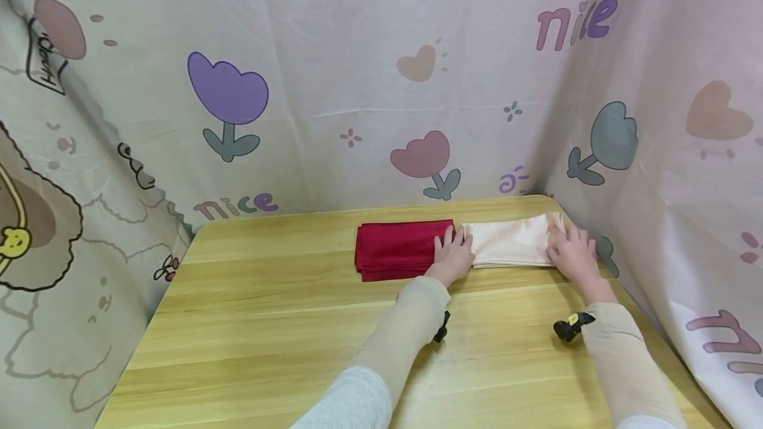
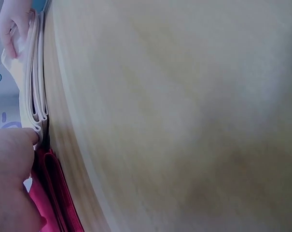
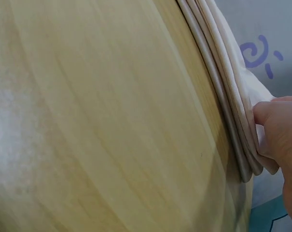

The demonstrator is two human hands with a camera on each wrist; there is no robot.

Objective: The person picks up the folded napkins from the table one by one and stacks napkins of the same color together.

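A folded cream cloth [image 1: 507, 242] lies near the table's far right corner, its stacked folds facing the front. At its left end my left hand [image 1: 453, 257] pinches the edge between thumb and fingers, other fingers spreading over the neighbouring red cloth. My right hand [image 1: 573, 250] holds the right end, where the fabric rises slightly; in the right wrist view the thumb [image 3: 264, 112] presses the upper layer. The folded red cloth [image 1: 399, 247] lies flat just left of the cream one. In the left wrist view, the left thumb [image 2: 32, 137] touches the cream folds. Some fingertips are hidden.
The wooden table [image 1: 268, 323] extends to the left and front. A patterned curtain [image 1: 334, 85] hangs along its back and both sides, close to the right hand. Black wrist devices [image 1: 569, 328] hang below the sleeves.
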